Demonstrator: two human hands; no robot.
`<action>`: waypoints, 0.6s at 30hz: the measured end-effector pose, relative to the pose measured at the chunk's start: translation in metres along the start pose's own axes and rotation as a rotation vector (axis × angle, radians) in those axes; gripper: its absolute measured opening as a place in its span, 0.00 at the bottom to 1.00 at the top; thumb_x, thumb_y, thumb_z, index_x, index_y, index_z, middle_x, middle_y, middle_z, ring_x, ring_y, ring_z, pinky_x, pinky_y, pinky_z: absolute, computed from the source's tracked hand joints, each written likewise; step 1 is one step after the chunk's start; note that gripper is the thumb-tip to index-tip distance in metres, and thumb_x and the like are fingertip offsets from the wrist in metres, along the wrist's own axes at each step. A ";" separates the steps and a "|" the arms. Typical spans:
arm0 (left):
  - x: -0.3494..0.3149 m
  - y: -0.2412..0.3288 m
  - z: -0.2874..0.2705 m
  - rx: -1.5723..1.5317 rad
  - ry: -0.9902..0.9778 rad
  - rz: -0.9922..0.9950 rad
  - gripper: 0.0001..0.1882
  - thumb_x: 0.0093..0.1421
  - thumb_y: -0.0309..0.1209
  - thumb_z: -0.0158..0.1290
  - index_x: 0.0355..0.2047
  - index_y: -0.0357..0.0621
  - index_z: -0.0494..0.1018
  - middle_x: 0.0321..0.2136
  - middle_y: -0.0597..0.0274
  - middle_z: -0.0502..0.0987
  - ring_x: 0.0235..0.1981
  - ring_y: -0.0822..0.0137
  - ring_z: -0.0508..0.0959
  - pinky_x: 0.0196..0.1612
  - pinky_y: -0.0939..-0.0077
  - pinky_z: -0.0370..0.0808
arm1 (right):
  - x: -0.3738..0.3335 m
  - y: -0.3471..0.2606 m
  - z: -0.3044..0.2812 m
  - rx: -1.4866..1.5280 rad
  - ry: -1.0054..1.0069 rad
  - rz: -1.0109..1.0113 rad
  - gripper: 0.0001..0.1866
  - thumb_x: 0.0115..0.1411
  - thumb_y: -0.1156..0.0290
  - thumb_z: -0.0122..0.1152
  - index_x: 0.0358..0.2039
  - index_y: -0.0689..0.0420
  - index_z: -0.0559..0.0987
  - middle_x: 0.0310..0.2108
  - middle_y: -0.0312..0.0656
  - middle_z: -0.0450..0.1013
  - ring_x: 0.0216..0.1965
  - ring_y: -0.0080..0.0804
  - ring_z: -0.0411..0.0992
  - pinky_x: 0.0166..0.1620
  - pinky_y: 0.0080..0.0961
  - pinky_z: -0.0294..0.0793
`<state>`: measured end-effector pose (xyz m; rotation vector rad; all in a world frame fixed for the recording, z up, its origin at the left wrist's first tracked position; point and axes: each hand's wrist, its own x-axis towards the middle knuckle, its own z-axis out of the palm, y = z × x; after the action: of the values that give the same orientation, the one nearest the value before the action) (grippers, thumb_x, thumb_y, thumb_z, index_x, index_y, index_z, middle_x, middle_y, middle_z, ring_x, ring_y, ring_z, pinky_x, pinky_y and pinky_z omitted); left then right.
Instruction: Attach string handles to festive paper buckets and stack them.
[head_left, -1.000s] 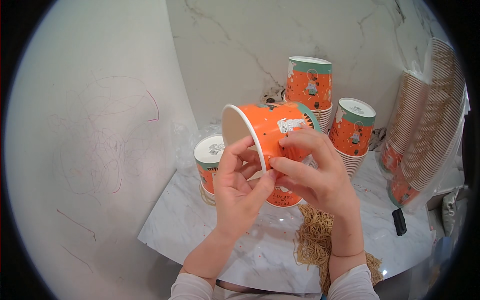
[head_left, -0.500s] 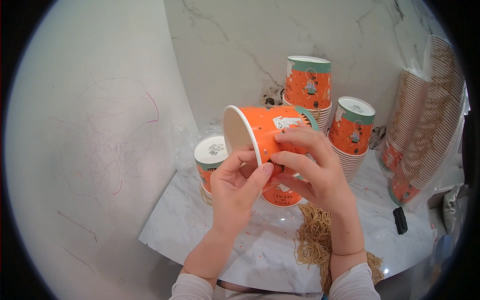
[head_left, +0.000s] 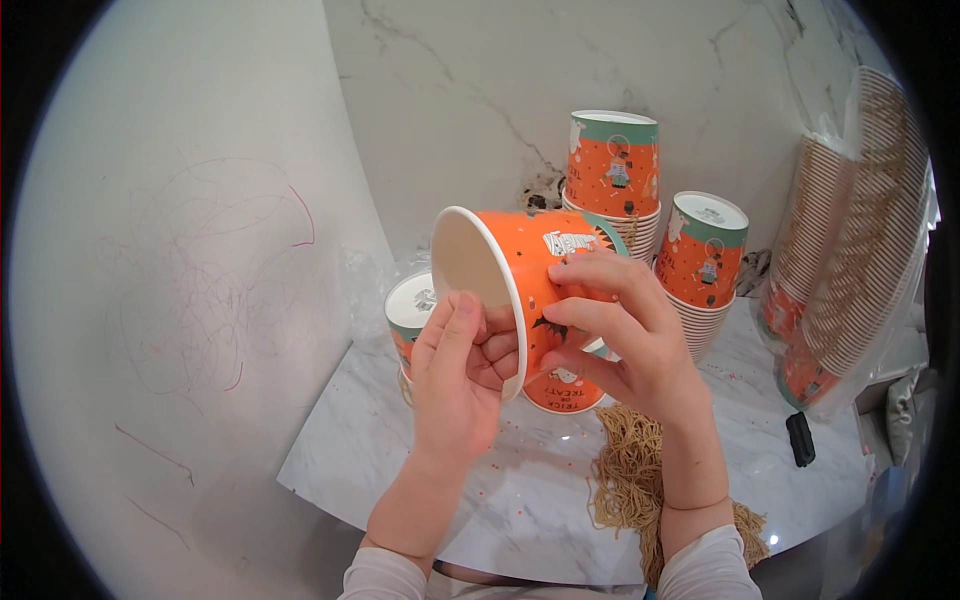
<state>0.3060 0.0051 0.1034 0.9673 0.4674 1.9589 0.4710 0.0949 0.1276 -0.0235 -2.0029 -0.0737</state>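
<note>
Head view, raised bucket: the orange paper bucket with a white rolled rim (head_left: 530,265) is held clear of the white, grey-veined tabletop (head_left: 560,510), tipped on its side with its mouth leftward, presumably because that gives the fingers a way in.
Right hand: the bare right hand (head_left: 640,340) has its grip clamped on the outer wall, fingers spread above and thumb lower, likely to steady it without denting the paper.
Left hand: the bare left hand (head_left: 450,380) is at the mouth, fingers curled inside the rim; I cannot tell whether its grip pinches anything.
Upturned stacks: the tall orange-and-green paper stack (head_left: 615,165) and the shorter orange-and-green paper stack (head_left: 703,250) stand base-up, probably steadier on their wide rims.
Tan cords: a loose heap of thin tan cords (head_left: 628,465) lies beside the right forearm, seemingly for easy reach.
Wrapped stacks: nested paper buckets in clear plastic (head_left: 865,240) lean at the right, perhaps kept out of the way.
</note>
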 end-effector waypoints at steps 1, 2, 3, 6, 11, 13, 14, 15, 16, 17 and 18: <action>0.001 0.002 0.000 0.030 0.024 -0.040 0.17 0.75 0.41 0.41 0.40 0.40 0.72 0.39 0.55 0.82 0.38 0.70 0.83 0.38 0.73 0.85 | 0.000 0.000 0.001 -0.005 0.009 -0.008 0.22 0.47 0.70 0.76 0.43 0.53 0.80 0.50 0.40 0.74 0.50 0.46 0.75 0.50 0.39 0.78; 0.001 0.003 0.000 0.031 0.024 -0.041 0.17 0.75 0.41 0.41 0.40 0.40 0.72 0.39 0.55 0.82 0.38 0.70 0.83 0.38 0.73 0.85 | 0.000 0.000 0.002 -0.010 0.017 -0.016 0.22 0.47 0.70 0.76 0.43 0.53 0.80 0.50 0.40 0.74 0.50 0.46 0.75 0.50 0.39 0.78; 0.001 0.004 0.000 0.065 0.019 -0.054 0.17 0.75 0.40 0.41 0.45 0.38 0.71 0.41 0.54 0.81 0.40 0.68 0.83 0.39 0.72 0.85 | 0.000 0.000 0.002 -0.010 0.018 -0.016 0.22 0.47 0.70 0.76 0.43 0.53 0.80 0.50 0.40 0.74 0.50 0.46 0.75 0.50 0.39 0.78; 0.001 0.005 0.007 0.070 0.014 -0.065 0.19 0.75 0.39 0.42 0.53 0.34 0.70 0.46 0.52 0.80 0.45 0.65 0.83 0.41 0.69 0.86 | -0.002 0.002 0.004 0.003 0.015 0.016 0.22 0.47 0.70 0.76 0.44 0.54 0.80 0.50 0.41 0.74 0.50 0.46 0.75 0.50 0.40 0.78; 0.002 -0.002 0.010 0.255 0.006 -0.022 0.20 0.71 0.31 0.49 0.59 0.31 0.67 0.52 0.51 0.76 0.47 0.64 0.82 0.47 0.69 0.84 | -0.003 0.003 0.005 0.023 -0.060 0.054 0.23 0.47 0.70 0.75 0.46 0.55 0.79 0.49 0.42 0.74 0.49 0.47 0.75 0.50 0.40 0.77; 0.003 -0.004 0.005 0.318 -0.031 0.045 0.22 0.66 0.22 0.53 0.59 0.31 0.66 0.53 0.53 0.75 0.49 0.65 0.80 0.50 0.68 0.83 | -0.003 0.006 0.003 0.045 -0.080 0.079 0.24 0.48 0.69 0.76 0.46 0.56 0.79 0.50 0.42 0.73 0.49 0.46 0.74 0.49 0.39 0.77; 0.005 -0.003 0.003 0.318 -0.031 0.046 0.22 0.66 0.22 0.53 0.59 0.31 0.66 0.53 0.53 0.75 0.49 0.65 0.80 0.50 0.68 0.83 | -0.003 0.007 0.001 0.071 -0.100 0.102 0.24 0.48 0.69 0.76 0.47 0.56 0.79 0.51 0.42 0.73 0.49 0.46 0.74 0.49 0.38 0.77; 0.006 -0.003 -0.001 0.299 -0.029 0.031 0.23 0.64 0.20 0.54 0.59 0.31 0.66 0.53 0.53 0.75 0.50 0.65 0.80 0.50 0.68 0.82 | -0.003 0.006 0.000 0.088 -0.058 0.175 0.25 0.48 0.68 0.77 0.47 0.57 0.79 0.52 0.42 0.73 0.51 0.45 0.74 0.50 0.38 0.77; 0.007 -0.002 -0.004 0.280 -0.028 0.016 0.23 0.62 0.18 0.54 0.58 0.31 0.67 0.52 0.53 0.74 0.51 0.66 0.79 0.51 0.68 0.82 | -0.004 0.004 -0.002 0.104 -0.015 0.248 0.25 0.49 0.67 0.78 0.47 0.57 0.79 0.54 0.43 0.72 0.53 0.44 0.73 0.50 0.37 0.77; 0.007 -0.001 -0.007 0.281 -0.029 0.017 0.23 0.62 0.18 0.54 0.58 0.31 0.67 0.52 0.53 0.74 0.51 0.66 0.79 0.51 0.68 0.82 | -0.006 0.009 -0.005 0.041 0.033 0.282 0.27 0.50 0.65 0.78 0.50 0.57 0.78 0.55 0.44 0.71 0.56 0.42 0.71 0.52 0.36 0.76; 0.007 0.000 -0.010 0.267 -0.029 0.016 0.23 0.62 0.17 0.55 0.58 0.31 0.67 0.54 0.54 0.74 0.51 0.67 0.79 0.52 0.70 0.79 | -0.006 0.012 -0.007 -0.048 0.128 0.299 0.28 0.51 0.66 0.77 0.51 0.57 0.78 0.55 0.46 0.71 0.56 0.42 0.71 0.53 0.35 0.75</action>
<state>0.2962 0.0118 0.1006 1.1669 0.7198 1.9262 0.4800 0.1068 0.1257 -0.3401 -1.8492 0.0673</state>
